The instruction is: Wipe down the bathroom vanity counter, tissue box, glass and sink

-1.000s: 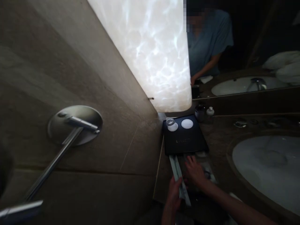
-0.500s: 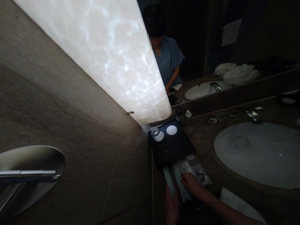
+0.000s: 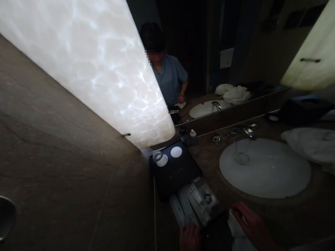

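Observation:
At the bottom edge my left hand (image 3: 190, 237) rests with curled fingers at the near end of several flat wrapped packets (image 3: 195, 203) lying in a row on the dark counter. My right hand (image 3: 252, 226) lies further right, fingers bent over a white folded item (image 3: 235, 225); whether it grips it is unclear. Behind the packets sits a black tray (image 3: 176, 171) carrying a glass (image 3: 157, 156) on a white coaster and a second white coaster (image 3: 176, 151).
A round white sink (image 3: 264, 167) with a tap (image 3: 248, 132) is set in the counter to the right. Small bottles (image 3: 188, 135) stand at the mirror. A white towel (image 3: 310, 144) lies far right. A glowing stone panel (image 3: 91, 66) and brown wall fill the left.
The view has swung right, bringing more sink and towel in. My right hand has left the packets and moved right onto the white folded item; my left hand has slid to the packets' near end.

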Tool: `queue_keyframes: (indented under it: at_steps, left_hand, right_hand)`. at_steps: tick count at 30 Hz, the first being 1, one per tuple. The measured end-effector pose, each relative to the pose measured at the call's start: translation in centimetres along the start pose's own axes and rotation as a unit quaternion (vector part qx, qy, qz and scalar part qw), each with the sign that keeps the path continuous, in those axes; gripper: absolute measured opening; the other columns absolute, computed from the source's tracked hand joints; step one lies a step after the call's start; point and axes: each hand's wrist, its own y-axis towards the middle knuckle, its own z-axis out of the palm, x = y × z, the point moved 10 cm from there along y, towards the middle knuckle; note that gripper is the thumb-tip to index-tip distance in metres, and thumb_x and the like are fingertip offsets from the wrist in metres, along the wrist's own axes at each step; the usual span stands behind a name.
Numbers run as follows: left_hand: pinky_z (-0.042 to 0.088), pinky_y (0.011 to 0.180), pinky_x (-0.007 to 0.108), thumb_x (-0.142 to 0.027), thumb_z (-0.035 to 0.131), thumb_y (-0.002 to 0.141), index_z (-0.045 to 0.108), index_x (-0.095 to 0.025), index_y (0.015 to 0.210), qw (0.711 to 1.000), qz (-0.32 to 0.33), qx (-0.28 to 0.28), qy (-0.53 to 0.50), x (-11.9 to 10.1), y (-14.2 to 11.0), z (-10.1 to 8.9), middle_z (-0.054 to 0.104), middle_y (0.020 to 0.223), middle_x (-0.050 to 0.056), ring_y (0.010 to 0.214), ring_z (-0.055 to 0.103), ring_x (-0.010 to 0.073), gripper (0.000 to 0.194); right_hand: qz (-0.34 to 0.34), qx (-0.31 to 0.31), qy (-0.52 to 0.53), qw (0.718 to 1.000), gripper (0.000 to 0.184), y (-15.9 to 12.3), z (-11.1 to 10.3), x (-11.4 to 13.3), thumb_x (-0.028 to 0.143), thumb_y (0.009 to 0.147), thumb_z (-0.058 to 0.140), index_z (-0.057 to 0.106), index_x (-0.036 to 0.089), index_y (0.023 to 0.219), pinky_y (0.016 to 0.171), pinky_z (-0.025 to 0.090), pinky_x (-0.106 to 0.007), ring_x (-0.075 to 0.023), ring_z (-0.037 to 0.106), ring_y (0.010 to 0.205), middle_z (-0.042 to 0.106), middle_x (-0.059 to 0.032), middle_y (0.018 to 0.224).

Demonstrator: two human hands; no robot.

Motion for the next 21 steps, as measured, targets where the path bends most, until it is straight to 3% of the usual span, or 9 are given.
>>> queue_keyframes:
  at_steps: [4, 7, 11, 14, 16, 18, 19, 20, 21]
  left_hand:
    - [0.044, 0.088, 0.038, -0.001, 0.06, 0.089, 0.069, -0.023, 0.096, 0.999, 0.033, -0.019, 0.013, 1.0, 4.4, -2.9, 0.074, 0.089, -0.002, 0.086, 0.068, 0.0195, 0.025]
    - [0.044, 0.092, 0.041, -0.002, 0.061, 0.091, 0.07, -0.021, 0.101, 0.989, 0.055, -0.079, 0.112, 1.6, 8.2, -5.2, 0.075, 0.097, 0.001, 0.092, 0.067, 0.0213, 0.023]
    - [0.05, 0.09, 0.046, -0.008, 0.071, 0.087, 0.067, -0.011, 0.114, 0.959, 0.084, -0.148, 0.227, 2.8, 12.6, -6.6, 0.07, 0.114, 0.015, 0.103, 0.064, 0.0291, 0.028]
    - [0.055, 0.088, 0.049, -0.012, 0.071, 0.087, 0.064, -0.007, 0.122, 0.952, 0.081, -0.164, 0.246, 3.3, 14.4, -6.7, 0.067, 0.117, 0.019, 0.104, 0.064, 0.0322, 0.035]
    - [0.057, 0.092, 0.054, -0.022, 0.073, 0.088, 0.061, -0.004, 0.126, 0.968, 0.056, -0.185, 0.162, 2.1, 14.5, -7.5, 0.065, 0.121, 0.024, 0.111, 0.063, 0.0365, 0.044]
    - [0.052, 0.107, 0.056, -0.039, 0.081, 0.082, 0.053, -0.002, 0.139, 0.988, 0.023, -0.131, -0.076, -0.3, 14.5, -7.1, 0.059, 0.138, 0.03, 0.128, 0.057, 0.0396, 0.073]
    - [0.049, 0.114, 0.051, -0.046, 0.084, 0.078, 0.048, -0.005, 0.146, 0.968, 0.02, -0.03, -0.248, -2.7, 14.6, -5.5, 0.054, 0.148, 0.028, 0.136, 0.055, 0.0375, 0.088]
    - [0.044, 0.12, 0.046, -0.048, 0.091, 0.069, 0.044, -0.01, 0.153, 0.909, -0.027, 0.109, -0.401, -5.3, 14.2, -3.1, 0.054, 0.153, 0.022, 0.14, 0.053, 0.0347, 0.104]
    - [0.05, 0.111, 0.04, -0.045, 0.095, 0.063, 0.058, -0.012, 0.143, 0.83, -0.082, 0.221, -0.505, -7.9, 13.3, -1.3, 0.064, 0.142, 0.018, 0.128, 0.061, 0.0329, 0.094]
  right_hand:
    - [0.074, 0.02, -0.075, 0.994, 0.037, -4.5, -1.9, -6.0, 0.052, 0.097, 0.053, 0.076, 0.023, 0.105, 0.093, 0.064, -0.037, -0.0258, 0.076, 0.105, 0.078, -0.0092, 0.11]
    - [0.109, 0.11, -0.114, 0.981, 0.046, -6.6, -0.3, -8.0, 0.054, 0.088, 0.063, 0.078, 0.02, 0.115, 0.102, 0.061, -0.049, -0.0353, 0.07, 0.12, 0.075, -0.0165, 0.124]
    - [0.094, 0.191, -0.119, 0.97, 0.068, -6.9, 1.6, -7.7, 0.031, 0.074, 0.07, 0.065, 0.027, 0.142, 0.117, 0.047, -0.06, -0.0382, 0.054, 0.141, 0.061, -0.0124, 0.15]
    - [0.121, 0.181, -0.039, 0.975, 0.044, -4.3, 1.1, -6.8, 0.029, 0.088, 0.048, 0.077, 0.024, 0.119, 0.11, 0.052, -0.047, -0.0306, 0.067, 0.125, 0.074, -0.0125, 0.13]
    - [0.165, 0.184, 0.037, 0.968, 0.047, -1.6, 0.5, -5.1, 0.04, 0.098, 0.035, 0.077, 0.019, 0.095, 0.091, 0.057, -0.039, -0.0268, 0.073, 0.098, 0.079, -0.0123, 0.102]
    - [0.185, 0.215, 0.095, 0.954, 0.054, 1.8, -0.3, -1.3, 0.057, 0.099, 0.035, 0.068, 0.019, 0.08, 0.075, 0.051, -0.033, -0.0218, 0.066, 0.077, 0.073, -0.0067, 0.081]
    - [0.175, 0.244, 0.124, 0.946, 0.055, 3.6, -0.8, 1.5, 0.061, 0.098, 0.037, 0.064, 0.018, 0.077, 0.071, 0.046, -0.031, -0.0187, 0.06, 0.073, 0.069, -0.0037, 0.076]
    - [0.16, 0.275, 0.157, 0.935, 0.055, 5.3, -1.5, 4.4, 0.063, 0.098, 0.04, 0.062, 0.018, 0.077, 0.069, 0.043, -0.028, -0.0161, 0.056, 0.072, 0.065, -0.0014, 0.075]
    - [0.143, 0.299, 0.191, 0.924, 0.053, 7.1, -2.5, 7.1, 0.064, 0.098, 0.042, 0.061, 0.018, 0.079, 0.069, 0.04, -0.027, -0.0143, 0.052, 0.072, 0.062, 0.0001, 0.076]
